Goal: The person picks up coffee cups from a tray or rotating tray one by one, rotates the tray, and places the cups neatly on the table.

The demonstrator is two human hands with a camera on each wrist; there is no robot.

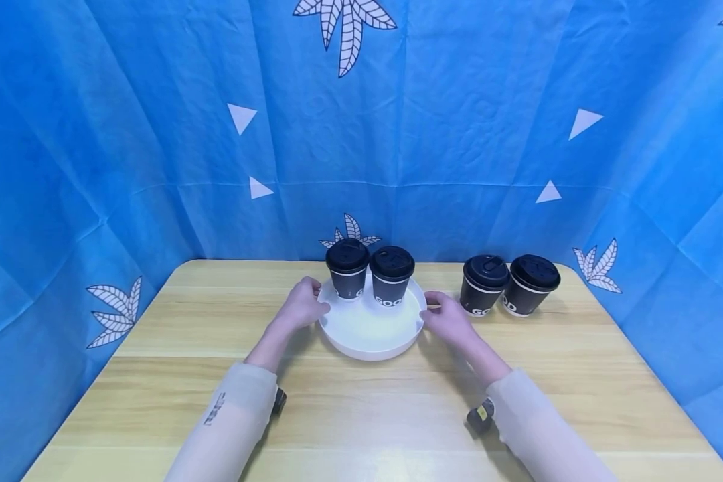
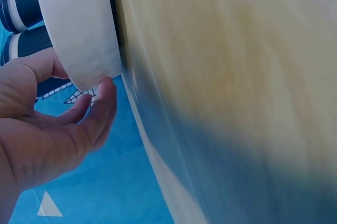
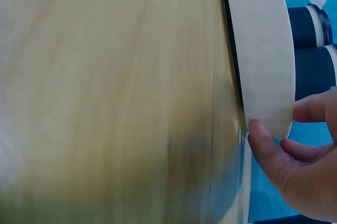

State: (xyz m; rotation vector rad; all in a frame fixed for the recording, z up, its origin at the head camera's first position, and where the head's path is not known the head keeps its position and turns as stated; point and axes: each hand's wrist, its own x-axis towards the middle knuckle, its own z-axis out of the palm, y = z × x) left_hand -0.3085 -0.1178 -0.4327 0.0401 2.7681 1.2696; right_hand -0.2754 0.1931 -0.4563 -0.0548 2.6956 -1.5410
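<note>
A round white tray carries two black lidded paper coffee cups, a left cup and a right cup, both upright toward its far side. My left hand grips the tray's left edge. In the left wrist view, the thumb lies at the rim and the fingertips reach the underside. On the opposite edge my right hand pinches the tray between thumb and fingers. A dark strip shows beneath the tray in both wrist views; whether it touches the table I cannot tell.
Two more black lidded cups, one beside another, stand close together right of my right hand. The wooden table ends at a blue curtain behind, with curtain on both sides too.
</note>
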